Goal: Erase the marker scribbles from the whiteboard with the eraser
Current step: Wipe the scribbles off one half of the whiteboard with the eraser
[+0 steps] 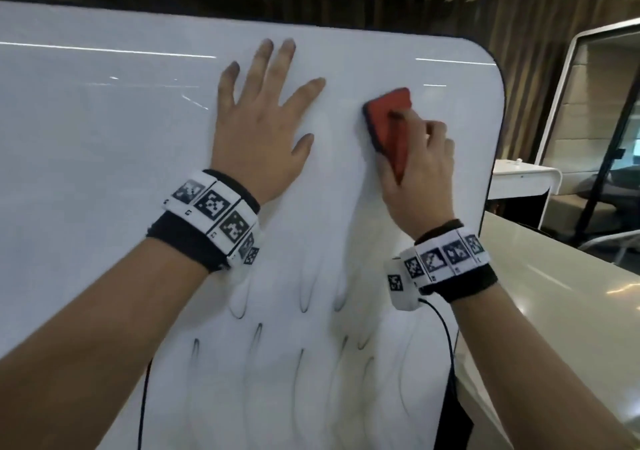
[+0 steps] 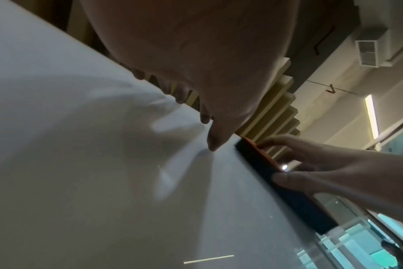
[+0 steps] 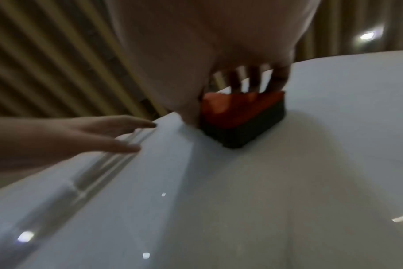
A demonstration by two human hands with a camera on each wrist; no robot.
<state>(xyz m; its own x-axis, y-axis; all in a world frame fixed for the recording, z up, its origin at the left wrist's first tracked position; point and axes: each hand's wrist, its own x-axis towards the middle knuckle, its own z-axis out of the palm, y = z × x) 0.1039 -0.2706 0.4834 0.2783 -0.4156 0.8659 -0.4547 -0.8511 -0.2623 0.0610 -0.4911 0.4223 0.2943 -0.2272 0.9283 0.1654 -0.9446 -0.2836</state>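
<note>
A white whiteboard [image 1: 86, 130] fills most of the head view. Faint smeared black marker scribbles [image 1: 304, 297] run across its lower middle, below both wrists. My left hand [image 1: 263, 117] lies flat on the board with its fingers spread and straight. To its right, my right hand [image 1: 419, 169] grips a red eraser [image 1: 389, 117] with a dark felt base and holds it against the board near the upper right corner. The right wrist view shows the eraser [image 3: 244, 118] felt-side down on the whiteboard [image 3: 242, 200], with fingers [image 3: 253, 78] curled over its red top. The left wrist view shows the eraser [image 2: 271, 174] edge-on.
A pale counter [image 1: 554, 293] runs along the right of the board. Behind it stand a white table [image 1: 526, 179] and a glass-walled booth [image 1: 609, 103]. Thin black cables [image 1: 446, 338] hang from both wristbands in front of the board.
</note>
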